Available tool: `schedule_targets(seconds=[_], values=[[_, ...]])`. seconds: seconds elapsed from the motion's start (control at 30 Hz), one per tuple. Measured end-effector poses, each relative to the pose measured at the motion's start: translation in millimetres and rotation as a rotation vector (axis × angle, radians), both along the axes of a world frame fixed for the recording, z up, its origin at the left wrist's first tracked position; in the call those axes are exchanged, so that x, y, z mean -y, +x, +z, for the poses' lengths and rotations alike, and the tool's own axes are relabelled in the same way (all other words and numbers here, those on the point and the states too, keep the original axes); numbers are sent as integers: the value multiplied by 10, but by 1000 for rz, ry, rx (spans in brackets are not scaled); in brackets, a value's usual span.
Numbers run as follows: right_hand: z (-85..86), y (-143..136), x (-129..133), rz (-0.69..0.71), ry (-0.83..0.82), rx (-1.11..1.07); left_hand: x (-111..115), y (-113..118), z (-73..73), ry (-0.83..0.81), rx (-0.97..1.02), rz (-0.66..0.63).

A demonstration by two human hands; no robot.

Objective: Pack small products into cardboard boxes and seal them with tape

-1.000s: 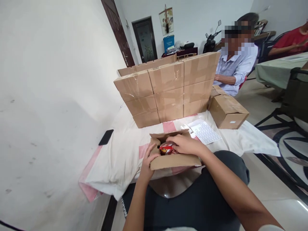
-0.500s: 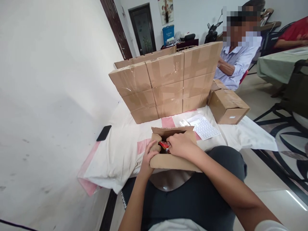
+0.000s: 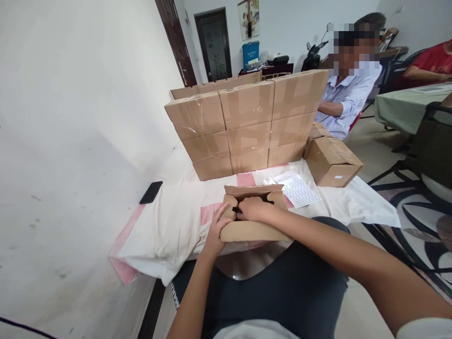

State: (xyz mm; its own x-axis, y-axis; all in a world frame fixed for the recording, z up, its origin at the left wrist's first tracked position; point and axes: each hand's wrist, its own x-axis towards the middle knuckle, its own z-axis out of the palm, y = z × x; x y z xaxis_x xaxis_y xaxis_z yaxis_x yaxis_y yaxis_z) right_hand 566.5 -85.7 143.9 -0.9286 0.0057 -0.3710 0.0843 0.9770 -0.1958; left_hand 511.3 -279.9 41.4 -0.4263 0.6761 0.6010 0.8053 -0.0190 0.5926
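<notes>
An open cardboard box [image 3: 254, 231] rests at the near edge of the cloth-covered table, its flaps raised or folded outward. My left hand [image 3: 218, 227] grips the box's left side, fingers over the side flap and thumb near the front. Deep in the opening is my right hand [image 3: 252, 208], knuckles up and fingers curled down; the fingertips and whatever they hold are hidden. A small purplish patch shows beside these fingers, too little to name.
Stacked, taped cartons [image 3: 247, 127] form a wall behind the box. A sticker sheet [image 3: 300, 190] lies to the right, near a closed carton [image 3: 334, 160]. A black phone [image 3: 151, 192] lies at left by the wall. Across the table sits a person in a light shirt [image 3: 353, 99].
My right hand has gone deeper into the box and further left. The red packet seen at its fingers is out of sight. My left hand keeps its grip; the view has shifted slightly.
</notes>
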Motion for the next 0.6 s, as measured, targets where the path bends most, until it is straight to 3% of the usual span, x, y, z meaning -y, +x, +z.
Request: schedule_targets(seconds=[0.1,0.3,0.37,0.47,0.6], values=[[-75,-65,-54,62,-112,76,2,19,20,-13,4,4],[-193,-55,-189,143,-351,6,-33,23,-18,43,4,2],[-100,-12,-244,140,-455,8,-47,19,-35,61,6,5],[218,100,-349,110,-673,-13,-60,14,-41,69,16,7],[567,293,-562,-16,-907,-291,-32,6,1,31,51,24]])
